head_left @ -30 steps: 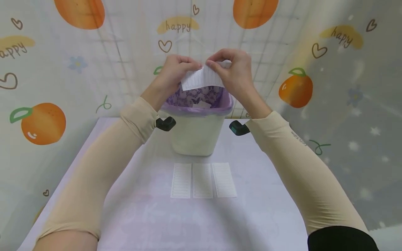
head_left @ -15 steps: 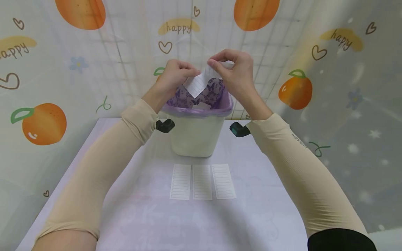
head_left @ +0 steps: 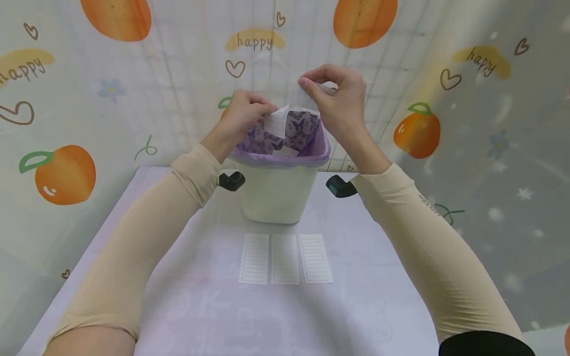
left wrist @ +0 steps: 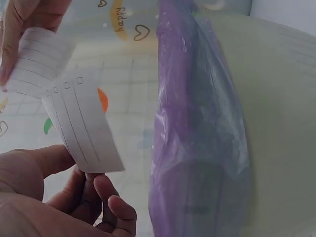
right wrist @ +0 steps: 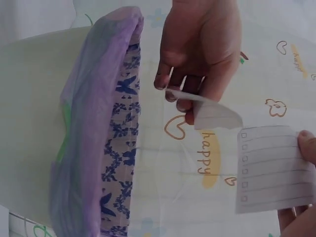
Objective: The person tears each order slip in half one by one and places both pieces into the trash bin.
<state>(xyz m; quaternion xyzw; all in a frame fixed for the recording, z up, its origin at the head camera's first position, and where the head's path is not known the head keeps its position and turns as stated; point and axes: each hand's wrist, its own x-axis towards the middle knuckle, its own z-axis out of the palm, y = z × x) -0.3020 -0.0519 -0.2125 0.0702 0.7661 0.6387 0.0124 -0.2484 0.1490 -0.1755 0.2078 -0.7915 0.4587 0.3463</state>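
Surface pale lilac-white, faint pattern, soft shadows toward near edge. Light fabric backdrop rises behind far edge, continues along left edge. Print: oranges, brown hearts, yellow "happy" patches, blue flowers. Grid lines show through fabric behind far edge. Beyond right edge: greyer, dimmer stretch of fabric with white stars. Warm glow above far right corner; light elsewhere diffuse.
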